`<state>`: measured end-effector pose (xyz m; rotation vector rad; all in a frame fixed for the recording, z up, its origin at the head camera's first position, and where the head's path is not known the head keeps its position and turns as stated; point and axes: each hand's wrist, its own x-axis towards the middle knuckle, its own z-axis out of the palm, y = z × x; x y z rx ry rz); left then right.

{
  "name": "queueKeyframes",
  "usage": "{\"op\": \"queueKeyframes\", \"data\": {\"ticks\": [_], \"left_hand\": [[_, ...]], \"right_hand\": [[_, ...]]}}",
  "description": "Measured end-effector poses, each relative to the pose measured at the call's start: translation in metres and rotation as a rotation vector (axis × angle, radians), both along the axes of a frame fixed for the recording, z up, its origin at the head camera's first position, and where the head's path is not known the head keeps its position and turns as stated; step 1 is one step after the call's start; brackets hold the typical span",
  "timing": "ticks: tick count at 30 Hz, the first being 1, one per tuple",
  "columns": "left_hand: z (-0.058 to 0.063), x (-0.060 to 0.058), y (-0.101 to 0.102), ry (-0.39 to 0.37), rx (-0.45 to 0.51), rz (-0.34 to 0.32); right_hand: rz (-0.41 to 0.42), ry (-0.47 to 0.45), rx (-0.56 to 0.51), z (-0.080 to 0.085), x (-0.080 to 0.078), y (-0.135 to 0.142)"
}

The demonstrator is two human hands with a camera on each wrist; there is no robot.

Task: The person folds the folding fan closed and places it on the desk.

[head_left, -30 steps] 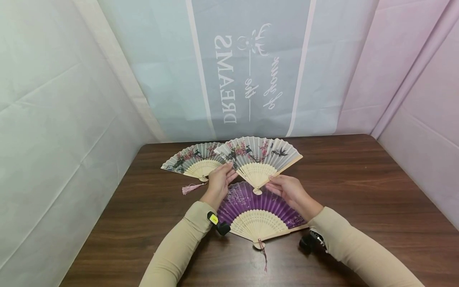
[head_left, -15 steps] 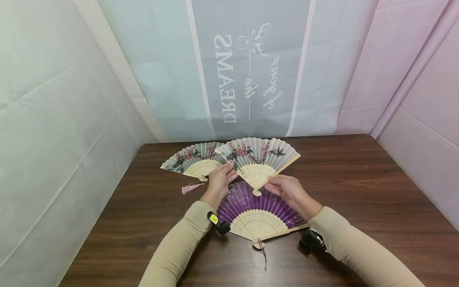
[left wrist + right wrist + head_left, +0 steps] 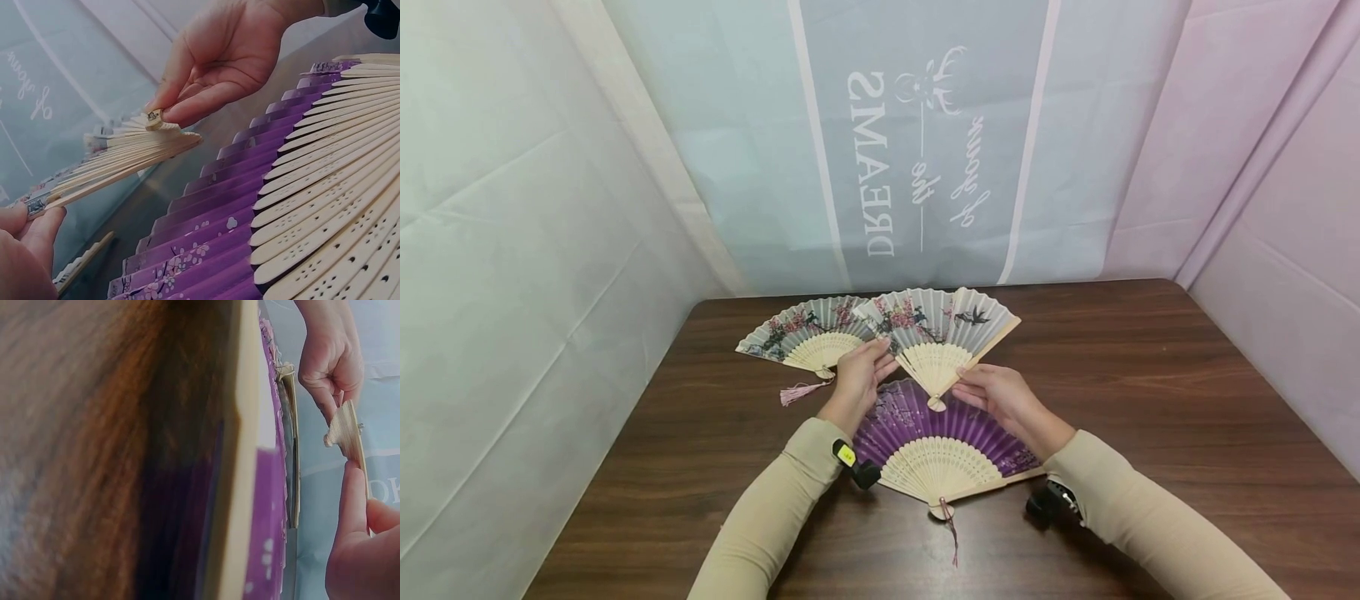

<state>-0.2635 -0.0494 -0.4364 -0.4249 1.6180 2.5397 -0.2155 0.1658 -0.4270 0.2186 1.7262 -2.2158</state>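
Note:
A pale folding fan (image 3: 936, 362) with pink blossoms and a black bird is held spread above the table by both hands. My left hand (image 3: 859, 379) pinches its left outer stick between thumb and fingers, as the left wrist view shows. Low on the right outer stick, near the pivot, my right hand (image 3: 1006, 398) grips with thumb and fingers. Beneath the hands lies a spread purple fan (image 3: 942, 467) with a thin dark tassel. Behind my left hand, a similar blossom-patterned fan (image 3: 820, 352) lies spread on the table, partly overlapped by the held one.
The fans are on a dark wooden table (image 3: 1150, 375). A pink tassel (image 3: 802, 393) hangs off the back-left fan onto the wood. Pale cloth walls (image 3: 550, 208) stand around the table's left, back and right, with printed lettering at the back.
The held fan's right edge has swung a little inward and down, so its spread is slightly narrower. The right hand has shifted slightly left; the two lying fans stay put.

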Motion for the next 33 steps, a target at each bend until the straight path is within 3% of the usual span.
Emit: {"op": "queueKeyframes", "data": {"ticks": [10, 33], "left_hand": [[0.0019, 0.0008, -0.0018, 0.016, -0.024, -0.038], [0.0010, 0.0005, 0.0011, -0.003, -0.033, -0.036]], "right_hand": [[0.017, 0.005, -0.048, -0.0002, 0.0012, -0.0008], [0.020, 0.005, -0.066, -0.0018, 0.0011, -0.0009]]}}
